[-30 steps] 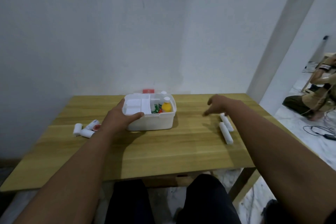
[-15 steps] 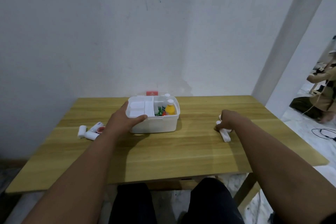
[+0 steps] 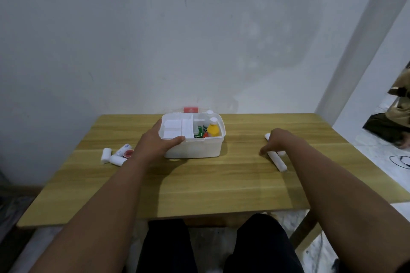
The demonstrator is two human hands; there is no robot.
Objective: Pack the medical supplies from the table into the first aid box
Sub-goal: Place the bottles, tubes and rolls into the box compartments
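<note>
1. Under the right hand (image 3: 278, 141) fingertips lie two long white rolls (image 3: 276, 159). The fingers are curled down over their far ends, touching them, but I can't tell if they've really closed on either yet.
2. Left hand (image 3: 155, 143) is wrapped on the first aid box (image 3: 195, 149) corner, thumb along the front rim, fingers behind, probably just bracing it so it won't slide.
3. Box is white plastic, open on top, sitting mid-table (image 3: 199, 184). White pads fill the part by the left fingers; a yellow bottle (image 3: 213, 129) and green packet sit further right.
4. Small white rolls (image 3: 112, 157) wait left of the left wrist.
</note>
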